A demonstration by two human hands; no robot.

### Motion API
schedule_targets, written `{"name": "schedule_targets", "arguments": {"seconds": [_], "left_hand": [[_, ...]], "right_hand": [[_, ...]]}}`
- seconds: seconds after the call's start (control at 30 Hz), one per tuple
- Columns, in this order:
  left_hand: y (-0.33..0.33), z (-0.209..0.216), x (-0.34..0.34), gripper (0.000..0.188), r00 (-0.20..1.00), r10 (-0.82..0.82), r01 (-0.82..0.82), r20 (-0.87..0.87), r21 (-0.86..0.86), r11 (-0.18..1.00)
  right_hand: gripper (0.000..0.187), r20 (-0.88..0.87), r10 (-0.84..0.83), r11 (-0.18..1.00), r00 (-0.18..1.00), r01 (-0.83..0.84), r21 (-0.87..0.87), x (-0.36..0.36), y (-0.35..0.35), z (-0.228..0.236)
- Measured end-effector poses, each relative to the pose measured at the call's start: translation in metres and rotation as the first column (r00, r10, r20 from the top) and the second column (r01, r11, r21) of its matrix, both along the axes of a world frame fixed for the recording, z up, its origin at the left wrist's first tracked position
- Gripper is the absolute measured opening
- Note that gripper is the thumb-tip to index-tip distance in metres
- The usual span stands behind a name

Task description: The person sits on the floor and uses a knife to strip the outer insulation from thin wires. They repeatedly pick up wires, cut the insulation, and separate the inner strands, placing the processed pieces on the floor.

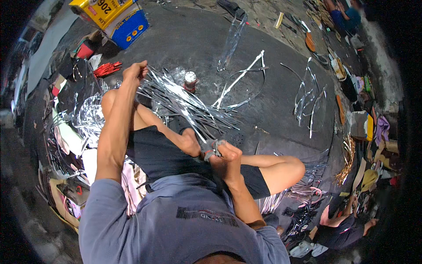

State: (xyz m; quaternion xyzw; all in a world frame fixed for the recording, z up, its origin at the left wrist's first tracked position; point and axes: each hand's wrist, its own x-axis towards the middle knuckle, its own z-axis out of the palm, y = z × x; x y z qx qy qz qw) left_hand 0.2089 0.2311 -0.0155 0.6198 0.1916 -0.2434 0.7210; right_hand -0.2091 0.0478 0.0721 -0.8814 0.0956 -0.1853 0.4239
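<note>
My left hand (135,73) is raised at the upper left with its fingers closed, beside the upper ends of a bundle of narrow silver and black strips (189,99). What its fingertips pinch is too small to make out. The strips lie slantwise across the dark mat, from near my left hand down toward my right. Close to my crossed legs, my right hand (228,152) is closed, with crumpled grey cloth (212,149) at its fingers. A bright strip end reaches close to that cloth. Just beyond the bundle stands a small white-topped container (190,80).
Loose strips (310,99) lie on the mat to the right. At the upper left are a yellow and blue box (116,22) and a red bundle (107,69). Tangled silver strips (90,116) sit by my left knee. Another person (340,231) is at the lower right.
</note>
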Motion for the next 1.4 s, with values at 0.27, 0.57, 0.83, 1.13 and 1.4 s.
{"name": "schedule_targets", "arguments": {"seconds": [0.27,0.57,0.83,1.13,1.4], "left_hand": [[-0.001,-0.091,0.048,0.017,0.933,0.352,-0.358,0.08,0.331,0.873],[0.013,-0.083,0.031,0.057,0.996,0.002,-0.078,0.093,0.824,0.561],[-0.104,-0.033,-0.138,0.016,0.342,-0.707,-0.118,0.619,0.774,0.622],[-0.247,-0.029,-0.228,0.008,0.396,-0.793,0.499,0.463,0.616,0.61],[-0.319,-0.047,-0.169,0.017,0.427,-0.802,0.498,0.417,0.632,0.594]], "right_hand": [[0.025,-0.249,-0.145,0.989,0.958,0.151,0.006,-0.066,-0.014,0.0],[0.009,-0.549,-0.277,0.916,0.789,0.388,0.096,-0.085,-0.055,-0.005],[0.038,-0.279,-0.627,0.72,0.728,0.677,0.149,0.065,-0.222,-0.101],[0.067,-0.406,-0.736,0.653,0.541,0.726,-0.216,0.17,-0.361,-0.229],[0.048,-0.354,-0.806,0.511,0.475,0.859,-0.012,0.211,-0.376,-0.25]]}}
